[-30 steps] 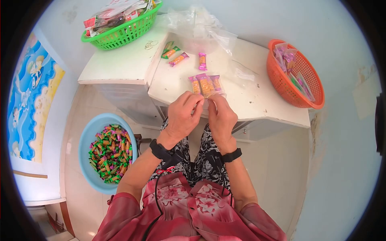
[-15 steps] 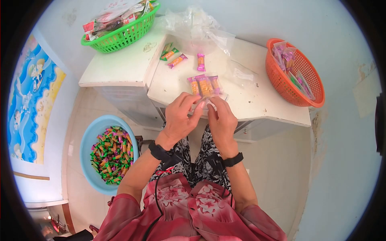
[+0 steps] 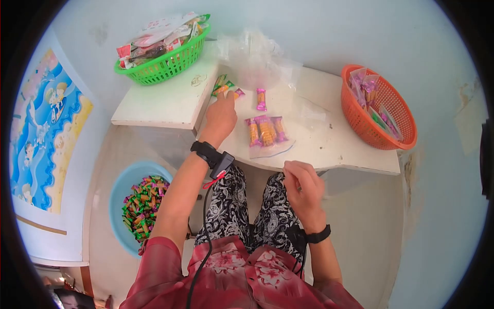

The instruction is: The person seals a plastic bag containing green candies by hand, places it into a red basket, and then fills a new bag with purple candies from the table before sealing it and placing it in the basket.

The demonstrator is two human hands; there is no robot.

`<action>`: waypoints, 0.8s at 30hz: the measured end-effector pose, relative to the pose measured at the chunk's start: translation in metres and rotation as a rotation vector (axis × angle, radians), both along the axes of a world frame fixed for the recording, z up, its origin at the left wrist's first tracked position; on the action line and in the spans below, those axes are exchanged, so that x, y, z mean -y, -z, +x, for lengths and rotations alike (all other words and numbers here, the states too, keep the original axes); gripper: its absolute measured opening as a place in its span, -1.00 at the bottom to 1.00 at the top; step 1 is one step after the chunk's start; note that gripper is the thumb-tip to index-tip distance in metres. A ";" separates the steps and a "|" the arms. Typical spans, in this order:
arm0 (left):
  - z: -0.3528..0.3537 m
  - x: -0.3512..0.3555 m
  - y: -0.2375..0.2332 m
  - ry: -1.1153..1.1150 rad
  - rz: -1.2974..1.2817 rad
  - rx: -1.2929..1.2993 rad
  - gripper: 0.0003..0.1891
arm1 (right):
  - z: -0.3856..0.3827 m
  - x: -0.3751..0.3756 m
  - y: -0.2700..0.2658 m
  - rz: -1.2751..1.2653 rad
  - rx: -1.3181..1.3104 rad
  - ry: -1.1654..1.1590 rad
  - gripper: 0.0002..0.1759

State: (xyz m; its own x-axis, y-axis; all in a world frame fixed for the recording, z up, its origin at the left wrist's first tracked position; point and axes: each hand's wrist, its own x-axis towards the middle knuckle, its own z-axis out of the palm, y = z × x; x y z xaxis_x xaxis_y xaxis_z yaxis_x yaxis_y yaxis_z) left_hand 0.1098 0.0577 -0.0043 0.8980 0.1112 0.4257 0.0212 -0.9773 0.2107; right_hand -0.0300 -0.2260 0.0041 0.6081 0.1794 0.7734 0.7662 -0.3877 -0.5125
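Note:
My left hand (image 3: 221,118) reaches over the left part of the tabletop, its outstretched fingertips at a purple-wrapped candy (image 3: 239,93) and a green-wrapped candy (image 3: 224,88). Whether the fingertips touch them is hard to see. A clear zip bag (image 3: 271,149) holding several purple-wrapped candies (image 3: 266,130) lies flat between my hands, its sealing edge toward me. Just beyond it sits one loose purple-wrapped candy (image 3: 261,99). My right hand (image 3: 304,190) hovers in front of the table edge, fingers curled together, with nothing visible in them.
Clear plastic bags (image 3: 252,59) are heaped at the back. An orange basket (image 3: 381,121) with filled bags stands right; a green basket (image 3: 170,64) of packets stands left. On the floor, a blue basin (image 3: 117,206) holds many wrapped candies. The white table (image 3: 355,149) has a curved front edge.
Both hands have left the bag of candies, which now lies on the table. My left hand has moved up and left to the loose candies; my right hand has drawn back toward me.

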 end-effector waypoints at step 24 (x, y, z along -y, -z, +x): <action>-0.117 0.035 -0.049 0.890 -0.605 -0.134 -0.66 | -0.001 0.003 -0.018 0.209 -0.272 -0.115 -0.53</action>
